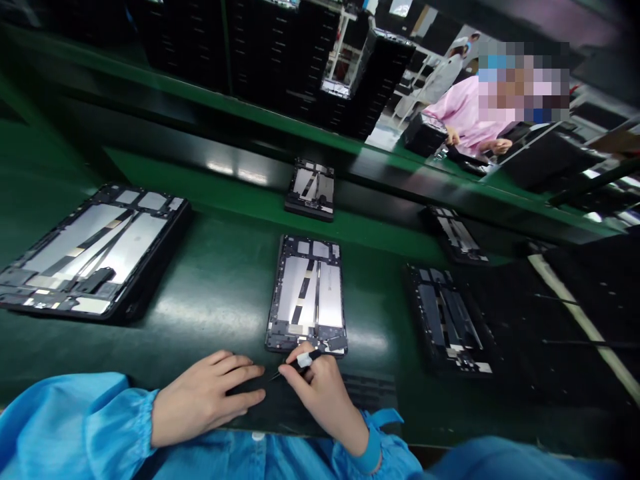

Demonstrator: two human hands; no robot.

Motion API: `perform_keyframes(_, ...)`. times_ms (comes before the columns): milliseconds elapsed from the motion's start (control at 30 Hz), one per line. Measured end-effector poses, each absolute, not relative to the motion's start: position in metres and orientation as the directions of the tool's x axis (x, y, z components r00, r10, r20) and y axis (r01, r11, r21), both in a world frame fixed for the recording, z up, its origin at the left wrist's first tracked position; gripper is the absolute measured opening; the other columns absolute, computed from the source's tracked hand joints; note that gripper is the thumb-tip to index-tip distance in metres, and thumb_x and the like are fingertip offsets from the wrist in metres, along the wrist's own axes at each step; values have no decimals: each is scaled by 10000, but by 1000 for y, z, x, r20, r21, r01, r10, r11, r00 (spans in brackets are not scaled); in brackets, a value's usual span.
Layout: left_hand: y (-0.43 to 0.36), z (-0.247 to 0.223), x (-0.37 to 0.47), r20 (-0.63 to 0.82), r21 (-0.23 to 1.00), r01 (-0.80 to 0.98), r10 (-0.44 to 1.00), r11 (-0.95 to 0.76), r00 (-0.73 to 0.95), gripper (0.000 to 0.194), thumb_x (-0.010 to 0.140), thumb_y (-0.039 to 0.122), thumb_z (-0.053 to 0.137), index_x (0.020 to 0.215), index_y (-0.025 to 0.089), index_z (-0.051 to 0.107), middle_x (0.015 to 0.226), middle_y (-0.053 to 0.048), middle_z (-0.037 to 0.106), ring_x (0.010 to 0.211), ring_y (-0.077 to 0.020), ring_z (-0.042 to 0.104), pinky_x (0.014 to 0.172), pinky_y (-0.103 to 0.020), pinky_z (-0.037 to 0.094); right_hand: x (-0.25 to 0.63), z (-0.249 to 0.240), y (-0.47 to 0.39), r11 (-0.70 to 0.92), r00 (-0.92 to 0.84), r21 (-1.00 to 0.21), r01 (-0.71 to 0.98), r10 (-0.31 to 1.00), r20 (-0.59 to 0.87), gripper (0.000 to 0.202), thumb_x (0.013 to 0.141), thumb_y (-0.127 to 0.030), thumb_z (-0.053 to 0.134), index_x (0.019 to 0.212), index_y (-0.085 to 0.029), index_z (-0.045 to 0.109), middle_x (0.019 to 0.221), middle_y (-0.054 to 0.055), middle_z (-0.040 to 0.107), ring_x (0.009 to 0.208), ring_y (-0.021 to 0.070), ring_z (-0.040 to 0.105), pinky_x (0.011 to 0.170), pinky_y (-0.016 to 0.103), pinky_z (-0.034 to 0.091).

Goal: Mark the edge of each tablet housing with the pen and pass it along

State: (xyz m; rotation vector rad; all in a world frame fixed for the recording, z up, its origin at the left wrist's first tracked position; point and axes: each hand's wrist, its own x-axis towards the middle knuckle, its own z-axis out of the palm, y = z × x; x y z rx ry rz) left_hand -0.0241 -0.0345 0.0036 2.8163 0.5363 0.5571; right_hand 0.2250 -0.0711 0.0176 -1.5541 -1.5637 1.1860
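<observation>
Workstation: green tabletop (215, 293), glossy under the light; a co-worker in pink (457, 100) sits beyond the raised rail.
Left hand (207, 393): palm down, fingers extended and slightly parted, no object visible in its grip; what lies beneath it cannot be told.
Right hand (323, 390): thumb and fingers closed around a slim pointed tool (304, 360) bearing a white patch; tip directed at the left fingertips. Tool type unconfirmed, possibly tweezers.
Tool handling: judged best done with a light pinch near the tip, the wrist low and steady, and the left fingers bracing just beside the point, clear of it. Contact between tip and surface cannot be confirmed.
Clearance: the right knuckles should be held off the exposed parts at the near edge.
Centre tablet (330, 287): back cover off, lying flat just beyond the right hand, near edge partly hidden by it.
Tablet interior: two pale silver panels, a banded dark ribbon cable slanting between them, black frame, smaller grey plates at the far end, dark modules at the near end. No damage discernible at this range.
Adjacent unit: larger-looking left tablet (137, 233), similarly uncovered, well apart.
</observation>
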Motion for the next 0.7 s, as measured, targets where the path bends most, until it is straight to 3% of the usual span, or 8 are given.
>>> perform_keyframes(267, -34, 5, -24, 332, 303, 303, 398, -903, 855, 220, 1040, 228, 614, 1231, 297, 697, 1258, -23, 718, 1088, -224, 623, 886, -343, 456, 219, 8, -75, -86, -114, -892, 445, 982, -152, 211, 946, -353, 683, 812, -195, 723, 746, 27, 712, 648, 179, 661, 624, 277, 484)
perform_keyframes(500, -30, 5, -22, 334, 341, 314, 426, -886, 841, 288, 1036, 148, 567, 1273, 272, 675, 1265, -46, 709, 1043, -225, 642, 842, -340, 491, 249, 25, -55, -189, 33, -980, 68, 982, -187, 409, 921, -589, 688, 787, -207, 626, 751, 14, 686, 610, 159, 683, 578, 268, 574)
perform_keyframes(700, -2, 12, -8, 431, 261, 354, 436, -898, 790, 224, 1103, 150, 468, 1208, 192, 661, 1115, -58, 722, 879, -171, 650, 755, -305, 497, 259, 38, -3, -360, -162, -931, 62, 917, -365, 499, 785, -660, 773, 834, -212, 560, 623, -24, 674, 609, 202, 755, 469, 229, 555)
